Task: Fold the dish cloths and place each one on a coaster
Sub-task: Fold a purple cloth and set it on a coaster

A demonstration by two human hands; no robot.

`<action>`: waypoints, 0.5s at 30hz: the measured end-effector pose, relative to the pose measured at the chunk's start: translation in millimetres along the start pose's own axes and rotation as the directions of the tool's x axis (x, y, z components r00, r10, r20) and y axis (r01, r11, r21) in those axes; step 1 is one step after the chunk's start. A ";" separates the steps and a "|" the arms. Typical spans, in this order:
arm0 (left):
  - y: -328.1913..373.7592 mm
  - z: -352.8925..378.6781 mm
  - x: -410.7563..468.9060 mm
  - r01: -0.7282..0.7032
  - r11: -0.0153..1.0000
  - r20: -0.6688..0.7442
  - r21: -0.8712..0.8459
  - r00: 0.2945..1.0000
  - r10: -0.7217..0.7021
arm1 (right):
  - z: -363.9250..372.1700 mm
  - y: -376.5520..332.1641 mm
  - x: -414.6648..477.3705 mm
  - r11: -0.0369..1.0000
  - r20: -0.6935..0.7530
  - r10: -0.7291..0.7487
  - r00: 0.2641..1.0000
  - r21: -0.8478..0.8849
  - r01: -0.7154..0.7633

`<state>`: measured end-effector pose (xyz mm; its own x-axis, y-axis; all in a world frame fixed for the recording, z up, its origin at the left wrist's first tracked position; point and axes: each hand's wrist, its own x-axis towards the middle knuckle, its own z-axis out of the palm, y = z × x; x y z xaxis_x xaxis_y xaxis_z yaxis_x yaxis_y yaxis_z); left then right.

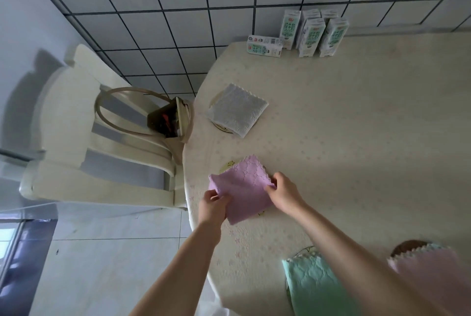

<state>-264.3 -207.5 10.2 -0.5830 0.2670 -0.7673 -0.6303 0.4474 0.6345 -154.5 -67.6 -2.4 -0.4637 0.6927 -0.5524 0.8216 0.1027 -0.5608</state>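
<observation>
Our left hand (212, 207) pinches the near left edge of the folded lilac dish cloth (242, 188) between curled fingers and thumb, and our right hand (284, 192) grips its right corner the same way. The cloth lies over a yellowish coaster (228, 165), of which only slivers of the rim show at the far and near sides. Further along the table (356, 137), a folded white cloth (237, 110) rests on a second coaster (223, 127). Nearer to us, a green cloth (316, 287) covers a third coaster (304, 250), and beside it a pink cloth (433, 272) covers a brown coaster (410, 245); our right forearm crosses in front of both. At the far edge stand several milk cartons (312, 35) with green characters reading 纯牛奶, and one carton (265, 46) lies on its side to their left, its print too small to read. To the left of the table, a pale chair (89, 137) holds an open bag (168, 119) with a looped handle; inside we see something dark and something red, but cannot tell what
</observation>
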 end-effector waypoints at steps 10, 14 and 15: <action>18.5 -3.1 10.6 -0.238 0.960 0.068 0.146 0.971 0.231 | 20.8 14.4 -23.3 0.913 -0.067 0.081 0.994 0.405 -0.048; 19.6 -4.8 20.7 -0.225 0.948 0.076 0.226 0.974 0.213 | 20.9 14.2 -19.7 0.914 -0.057 0.135 0.989 0.394 -0.101; 18.9 -5.3 22.2 -0.217 0.938 0.056 0.270 0.976 0.210 | 19.9 14.1 -19.3 0.914 -0.041 0.155 0.987 0.384 -0.127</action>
<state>-291.9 -197.6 5.7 -0.6729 0.4023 -0.6208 -0.3257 0.5923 0.7370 -140.6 -93.7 -11.9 -0.3166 0.7292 -0.6067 0.6828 -0.2688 -0.6793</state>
